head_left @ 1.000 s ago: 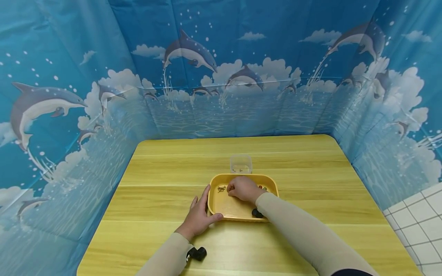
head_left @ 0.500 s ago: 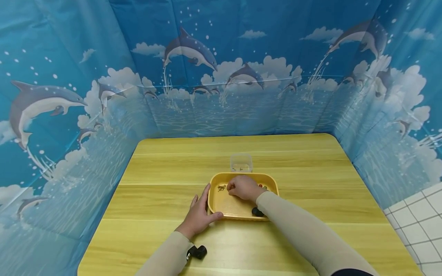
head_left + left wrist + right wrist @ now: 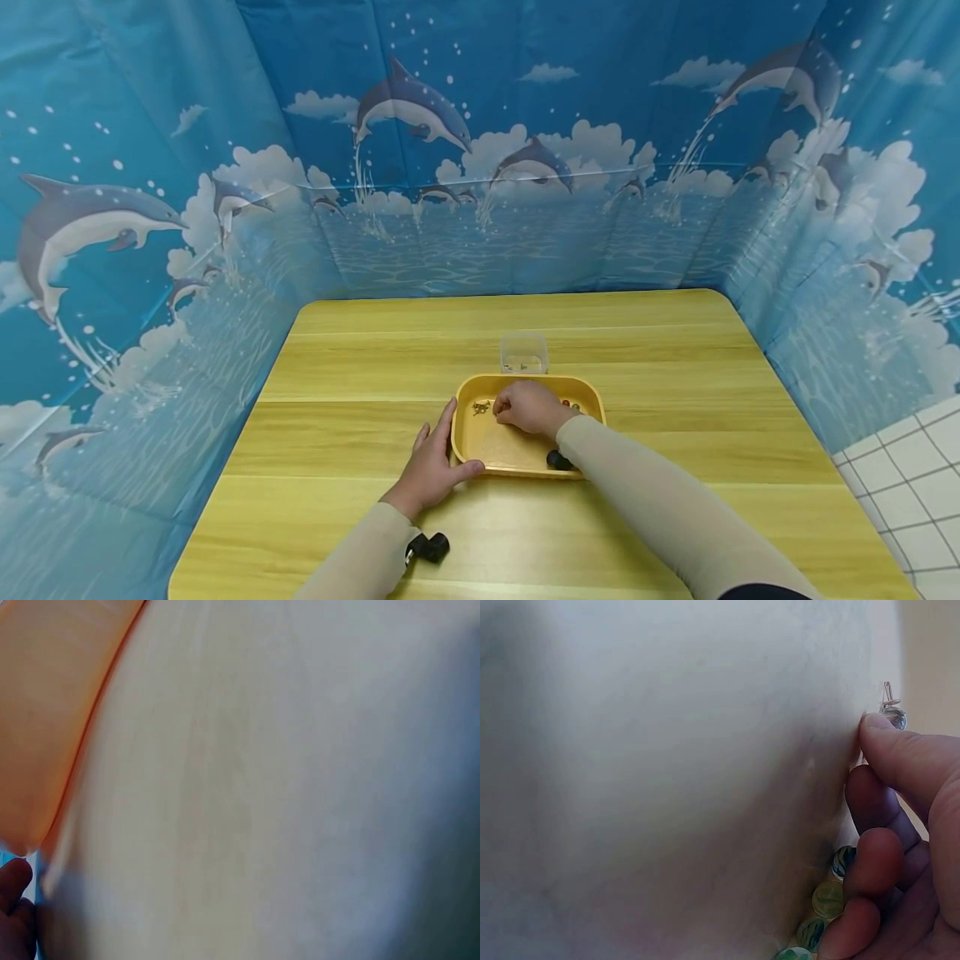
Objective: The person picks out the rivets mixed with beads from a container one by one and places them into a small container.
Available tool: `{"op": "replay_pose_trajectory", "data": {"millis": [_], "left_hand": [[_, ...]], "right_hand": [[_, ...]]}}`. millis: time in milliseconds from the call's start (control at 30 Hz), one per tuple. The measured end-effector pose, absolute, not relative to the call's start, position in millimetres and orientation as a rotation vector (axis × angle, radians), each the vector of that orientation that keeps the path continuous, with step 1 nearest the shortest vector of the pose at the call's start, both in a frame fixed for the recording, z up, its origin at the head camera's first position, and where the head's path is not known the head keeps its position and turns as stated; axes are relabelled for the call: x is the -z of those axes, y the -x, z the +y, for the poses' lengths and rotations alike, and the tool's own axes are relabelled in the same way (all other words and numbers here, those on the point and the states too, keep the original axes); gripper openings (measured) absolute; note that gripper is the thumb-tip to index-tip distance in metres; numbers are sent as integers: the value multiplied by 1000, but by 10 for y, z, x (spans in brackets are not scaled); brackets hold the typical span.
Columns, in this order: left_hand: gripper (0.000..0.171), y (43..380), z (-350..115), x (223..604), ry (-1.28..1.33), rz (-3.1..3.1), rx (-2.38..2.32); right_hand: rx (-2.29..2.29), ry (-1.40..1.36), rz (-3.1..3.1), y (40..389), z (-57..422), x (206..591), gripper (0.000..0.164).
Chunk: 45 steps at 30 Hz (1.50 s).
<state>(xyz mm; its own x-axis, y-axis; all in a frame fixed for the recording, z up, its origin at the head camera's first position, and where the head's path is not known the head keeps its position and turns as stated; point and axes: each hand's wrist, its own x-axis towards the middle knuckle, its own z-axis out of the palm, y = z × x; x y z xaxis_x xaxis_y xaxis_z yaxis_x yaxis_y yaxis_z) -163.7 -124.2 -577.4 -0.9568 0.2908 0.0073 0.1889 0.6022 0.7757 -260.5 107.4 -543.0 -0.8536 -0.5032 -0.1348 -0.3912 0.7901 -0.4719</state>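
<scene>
In the head view a yellow tray (image 3: 480,454) lies on the table. My left hand (image 3: 429,473) rests at its left end, fingers fairly straight along the outer wall and thumb on the near rim. My right hand (image 3: 527,407) is inside the tray, fingers bent and thumb close to the index finger, beside a small pile of gold-coloured metal pieces (image 3: 481,408). In the right wrist view a shiny round piece with thin metal prongs (image 3: 891,712) shows just past the thumb tip; I cannot tell whether the fingers pinch anything. Several glass marbles (image 3: 828,898) lie near the lower fingers.
Behind the tray stands a clear plastic box (image 3: 524,354) with small bits in it. The wood-grain table (image 3: 337,358) extends around the tray. A blue dolphin-print curtain (image 3: 480,233) hangs behind and at both sides. Black cameras (image 3: 429,548) are worn on the wrists.
</scene>
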Motion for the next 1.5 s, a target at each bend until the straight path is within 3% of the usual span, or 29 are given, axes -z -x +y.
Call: {"op": "replay_pose_trajectory", "data": {"millis": [1500], "left_hand": [[114, 1604, -1239, 5776, -381, 2706, -1279]], "right_hand": [[770, 701, 2715, 2576, 1096, 5431, 11]]}}
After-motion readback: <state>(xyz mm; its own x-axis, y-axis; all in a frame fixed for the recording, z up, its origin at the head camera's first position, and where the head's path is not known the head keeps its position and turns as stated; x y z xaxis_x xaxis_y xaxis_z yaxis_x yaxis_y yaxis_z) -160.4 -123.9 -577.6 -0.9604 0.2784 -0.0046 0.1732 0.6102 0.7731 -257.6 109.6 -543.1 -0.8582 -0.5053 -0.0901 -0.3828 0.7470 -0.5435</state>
